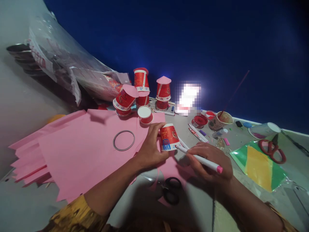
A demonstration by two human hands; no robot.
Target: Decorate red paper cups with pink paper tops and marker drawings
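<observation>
My left hand (152, 145) is wrapped around a red paper cup (169, 135) with gold print and blue figures along its white lower band. Fingers and thumb grip its left side. In my right hand (211, 161) is a white marker (205, 162) with a pink end, its tip against or very close to the white band. Pink paper sheets (79, 145) lie beneath and left of my left hand, with a grey ring (124, 140) on them. Black-handled scissors (172, 190) rest below the cup, partly in shadow.
Stacked red cups with pink paper tops (163, 88) stand at the back beside a clear plastic bag (79, 64). To the right are a paint pot (199, 120), a stained cup (220, 120) holding a brush, red-handled scissors (271, 151) and a green-yellow packet (259, 167).
</observation>
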